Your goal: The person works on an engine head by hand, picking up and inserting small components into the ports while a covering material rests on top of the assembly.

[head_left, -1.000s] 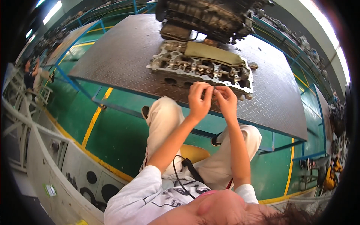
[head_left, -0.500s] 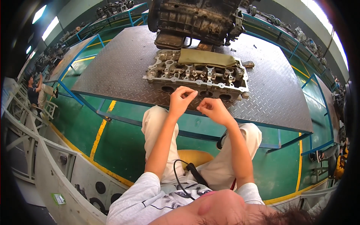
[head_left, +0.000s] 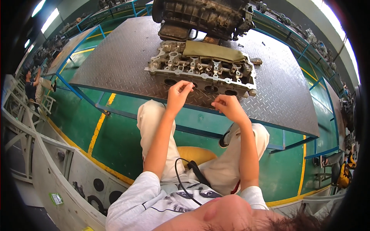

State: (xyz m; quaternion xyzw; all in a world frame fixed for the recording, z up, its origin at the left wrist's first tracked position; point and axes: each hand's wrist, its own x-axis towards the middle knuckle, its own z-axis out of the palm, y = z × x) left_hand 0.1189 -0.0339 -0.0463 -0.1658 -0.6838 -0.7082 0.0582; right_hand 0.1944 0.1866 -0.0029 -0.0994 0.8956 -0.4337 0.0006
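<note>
A cylinder head (head_left: 227, 80) lies along the near part of a steel-plate table (head_left: 115, 54), its valve gear facing up and round ports along its near side. Just in front of it, my left hand (head_left: 178, 96) is closed in a pinch, thumb and forefinger together near the ports. My right hand (head_left: 232, 109) is also pinched, a little nearer the table's front edge. Whatever the fingertips hold is too small to make out. A folded olive cloth (head_left: 214, 51) rests across the far side of the cylinder head.
A dark, greasy engine block (head_left: 204, 19) stands behind the cylinder head. Small bolts (head_left: 241, 45) lie on the table to its right. A yellow stool (head_left: 196, 155) shows between my legs. Another person (head_left: 32, 84) sits far left, beside further benches (head_left: 73, 50) with parts.
My hands have moved apart: the left went slightly left and up, the right a little right. Both remain pinched. The whole view has shifted slightly.
</note>
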